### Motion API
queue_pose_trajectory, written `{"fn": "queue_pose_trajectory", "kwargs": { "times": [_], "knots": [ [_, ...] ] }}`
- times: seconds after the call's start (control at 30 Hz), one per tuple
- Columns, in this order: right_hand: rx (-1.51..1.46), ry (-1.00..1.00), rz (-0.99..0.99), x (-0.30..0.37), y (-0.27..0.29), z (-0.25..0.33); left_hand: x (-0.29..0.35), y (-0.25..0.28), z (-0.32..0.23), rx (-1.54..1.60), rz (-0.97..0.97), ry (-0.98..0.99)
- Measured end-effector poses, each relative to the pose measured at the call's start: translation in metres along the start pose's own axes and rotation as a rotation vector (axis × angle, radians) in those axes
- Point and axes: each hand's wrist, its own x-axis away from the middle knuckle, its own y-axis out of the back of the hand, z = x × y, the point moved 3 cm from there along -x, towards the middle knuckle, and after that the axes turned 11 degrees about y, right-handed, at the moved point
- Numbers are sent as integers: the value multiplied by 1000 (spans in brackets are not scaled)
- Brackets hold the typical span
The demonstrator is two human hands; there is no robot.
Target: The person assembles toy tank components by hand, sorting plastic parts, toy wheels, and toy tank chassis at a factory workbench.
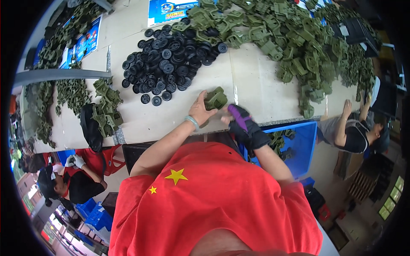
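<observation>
The bare left forearm (160, 145) slants far and to the right, ending in a left hand (200, 110) whose fingers (201, 96) and thumb (210, 113) are curled in a grip. From the near right, the right forearm (276, 164) angles far and to the left; the gloved right hand (247, 130) points its bare, blurred fingertips (225, 118) toward the left one, just beside it, their exact bend unclear.

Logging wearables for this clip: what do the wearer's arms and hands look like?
The left hand is ungloved, with a pale bangle at its wrist. The right hand wears a black glove with a purple strip. Red short sleeves leave both forearms bare.
</observation>
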Motion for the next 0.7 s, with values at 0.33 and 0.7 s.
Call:
{"fn": "queue_pose_trajectory", "kwargs": {
  "times": [0.33,0.7],
  "knots": [
    [802,375,-278,-214,49,-11,23,15,23,-160,-41,85],
    [446,191,-97,-140,48,-20,41,36,0,-321,-191,-95]
  ]
}}
